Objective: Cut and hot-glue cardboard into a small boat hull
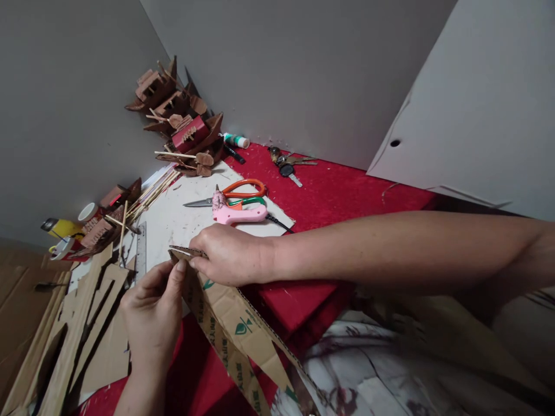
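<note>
A long tapered cardboard piece (pixel 243 329) with green print runs from the lower middle up to a narrow tip. My left hand (pixel 151 312) pinches that tip from below, thumb against the edge. My right hand (pixel 228 254) reaches in from the right and grips the same tip from above, fingers closed on it. Both hands meet just in front of a white work sheet (pixel 173 222).
A pink glue gun (pixel 236 212) and orange-handled scissors (pixel 236 190) lie on the sheet. Cardboard model boats (pixel 182 121) and wooden sticks (pixel 150 193) stand at the back left. Keys (pixel 286 164) rest on the red cloth (pixel 347 190). Cut cardboard scraps (pixel 82 323) and a metal ruler (pixel 141 251) lie left.
</note>
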A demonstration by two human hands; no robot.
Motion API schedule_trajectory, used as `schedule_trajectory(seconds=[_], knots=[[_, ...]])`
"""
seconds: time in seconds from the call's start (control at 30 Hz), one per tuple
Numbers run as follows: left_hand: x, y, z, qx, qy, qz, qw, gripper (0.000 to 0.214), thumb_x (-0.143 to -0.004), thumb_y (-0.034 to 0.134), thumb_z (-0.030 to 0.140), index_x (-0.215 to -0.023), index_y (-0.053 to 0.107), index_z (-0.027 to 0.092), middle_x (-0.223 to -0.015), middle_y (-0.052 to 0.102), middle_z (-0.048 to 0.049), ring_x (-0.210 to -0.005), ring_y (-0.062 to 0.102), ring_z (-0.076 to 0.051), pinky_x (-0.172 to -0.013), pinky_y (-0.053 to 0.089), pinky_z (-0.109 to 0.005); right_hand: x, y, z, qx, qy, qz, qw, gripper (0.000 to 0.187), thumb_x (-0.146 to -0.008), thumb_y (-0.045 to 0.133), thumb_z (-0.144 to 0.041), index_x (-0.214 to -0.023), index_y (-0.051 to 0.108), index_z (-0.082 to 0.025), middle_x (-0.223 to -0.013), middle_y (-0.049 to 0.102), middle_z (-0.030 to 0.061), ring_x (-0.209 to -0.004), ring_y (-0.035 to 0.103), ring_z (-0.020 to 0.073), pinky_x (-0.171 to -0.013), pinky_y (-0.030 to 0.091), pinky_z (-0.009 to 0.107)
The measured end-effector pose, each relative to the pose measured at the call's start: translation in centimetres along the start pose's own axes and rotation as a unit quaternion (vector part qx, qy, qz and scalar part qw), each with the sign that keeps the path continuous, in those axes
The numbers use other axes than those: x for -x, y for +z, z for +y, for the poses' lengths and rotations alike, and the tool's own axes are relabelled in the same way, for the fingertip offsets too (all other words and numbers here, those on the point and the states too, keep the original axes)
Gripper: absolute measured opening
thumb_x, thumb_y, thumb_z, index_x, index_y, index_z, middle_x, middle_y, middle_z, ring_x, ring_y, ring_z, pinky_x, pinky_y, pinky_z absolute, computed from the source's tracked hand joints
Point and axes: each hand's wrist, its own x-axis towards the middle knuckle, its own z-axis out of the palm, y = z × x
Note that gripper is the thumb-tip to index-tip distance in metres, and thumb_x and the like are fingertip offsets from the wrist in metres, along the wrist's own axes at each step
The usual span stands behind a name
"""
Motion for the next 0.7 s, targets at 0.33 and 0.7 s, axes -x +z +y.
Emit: schedule_trajectory(seconds=[0.33,0.7], knots=[[0.0,1.1,-0.6,0.03,-0.026,-0.044,0.998,0.02,-0.074,0.074,0.037,-0.079,0.077,0.018,-0.07,0.074,-0.0015,-0.061,0.063,-0.014,-0.056,0.05,-0.021,-0.5,0.0,0.2,-0.004,0.059,-0.041,0.997,0.017,-0.083,0.055,-0.018,-0.079,0.07,-0.011,-0.07,0.065,0.0062,-0.058,0.046,0.0124,-0.052,0.029,0.023],[-0.4,0.2,-1.3,0.169,-0.101,-0.017,0.98,0.03,-0.077,0.072,0.047,-0.075,0.074,0.017,-0.062,0.064,0.0019,-0.058,0.056,-0.011,-0.056,0.046,-0.02,-0.6,0.5,0.2,-0.028,0.033,-0.024,0.999,0.017,-0.083,0.055,-0.016,-0.077,0.07,-0.011,-0.065,0.062,0.0035,-0.057,0.045,0.011,-0.053,0.03,0.023]])
